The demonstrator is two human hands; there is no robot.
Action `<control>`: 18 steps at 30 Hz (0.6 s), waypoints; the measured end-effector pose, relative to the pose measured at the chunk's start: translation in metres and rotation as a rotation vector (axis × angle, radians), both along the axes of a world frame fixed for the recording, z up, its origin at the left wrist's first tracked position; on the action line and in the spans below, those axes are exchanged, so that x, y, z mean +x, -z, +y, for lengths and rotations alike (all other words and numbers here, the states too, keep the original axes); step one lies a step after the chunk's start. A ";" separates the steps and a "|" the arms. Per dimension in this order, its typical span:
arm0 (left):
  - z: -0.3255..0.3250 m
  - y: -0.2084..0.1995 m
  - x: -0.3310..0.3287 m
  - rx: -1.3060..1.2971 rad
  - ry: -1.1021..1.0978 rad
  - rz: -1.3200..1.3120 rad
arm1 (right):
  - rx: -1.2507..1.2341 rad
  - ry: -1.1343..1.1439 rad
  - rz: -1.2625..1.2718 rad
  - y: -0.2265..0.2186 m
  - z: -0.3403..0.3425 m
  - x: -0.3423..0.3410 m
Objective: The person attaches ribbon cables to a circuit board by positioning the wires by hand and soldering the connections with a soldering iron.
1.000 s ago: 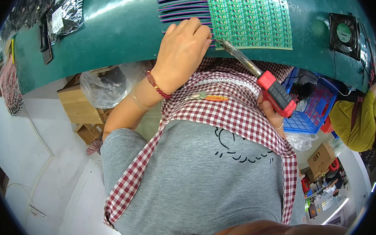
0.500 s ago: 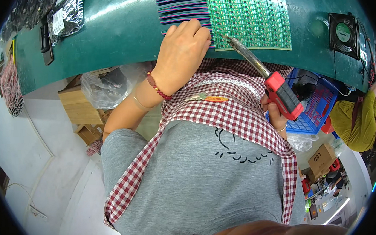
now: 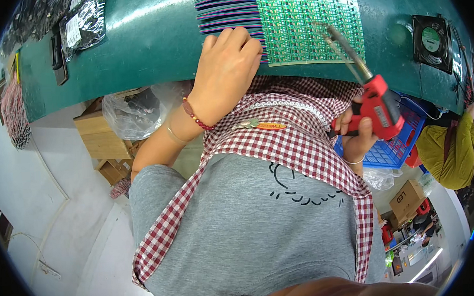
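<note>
Bundles of thin dark wires with pink and blue strands point(image 3: 227, 13) lie in rows on the green table, their ends along the left edge of a panel of small green circuit boards point(image 3: 308, 21). My left hand point(image 3: 228, 75) is closed, its curled fingers on the nearest wires beside the panel's lower left corner; its fingertips are partly hidden. In my right hand point(image 3: 358, 132) is a red and black soldering gun point(image 3: 381, 109), gripped by its handle. The gun's metal barrel points up and left over the panel's right half, blurred by motion.
A small black fan point(image 3: 432, 44) stands on the table at the right. Black plastic-wrapped packages point(image 3: 83, 27) lie far left. Below the table edge are a blue crate point(image 3: 381, 153), a cardboard box point(image 3: 103, 132) and a clear plastic bag point(image 3: 137, 113). Another person's yellow-clad part point(image 3: 446, 154) shows at right.
My right hand has moved the soldering gun right, taking its tip away from the panel's left edge and my left fingers. My left hand has stayed nearly in place, shifting slightly.
</note>
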State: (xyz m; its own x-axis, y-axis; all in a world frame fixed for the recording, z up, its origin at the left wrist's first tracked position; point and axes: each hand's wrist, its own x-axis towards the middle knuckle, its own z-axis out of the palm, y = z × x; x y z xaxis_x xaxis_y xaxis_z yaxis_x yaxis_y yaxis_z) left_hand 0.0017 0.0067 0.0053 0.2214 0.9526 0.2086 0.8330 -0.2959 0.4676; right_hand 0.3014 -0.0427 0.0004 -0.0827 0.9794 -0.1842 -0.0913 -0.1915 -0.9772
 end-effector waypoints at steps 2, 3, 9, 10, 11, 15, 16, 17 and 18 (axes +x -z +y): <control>-0.001 -0.006 -0.002 0.002 0.000 0.012 | 0.013 0.168 0.104 -0.010 0.015 -0.004; -0.001 -0.009 -0.005 -0.001 -0.010 0.024 | 0.071 0.152 0.115 -0.013 0.023 -0.005; 0.053 -0.013 -0.021 0.199 0.025 0.058 | 0.133 0.194 0.266 -0.022 0.056 -0.006; 0.073 -0.010 -0.019 0.205 0.028 0.061 | 0.143 0.197 0.297 -0.022 0.061 -0.008; 0.094 -0.008 -0.015 0.260 0.085 0.063 | 0.128 0.189 0.348 -0.023 0.065 -0.010; 0.160 0.001 0.013 0.407 0.167 0.211 | 0.131 0.214 0.429 -0.027 0.075 -0.018; 0.169 0.004 0.018 0.419 0.172 0.211 | 0.143 0.217 0.429 -0.028 0.075 -0.020; 0.173 0.008 0.023 0.435 0.121 0.281 | 0.151 0.241 0.415 -0.030 0.073 -0.021; 0.176 0.011 0.027 0.449 0.070 0.349 | 0.158 0.266 0.401 -0.030 0.072 -0.021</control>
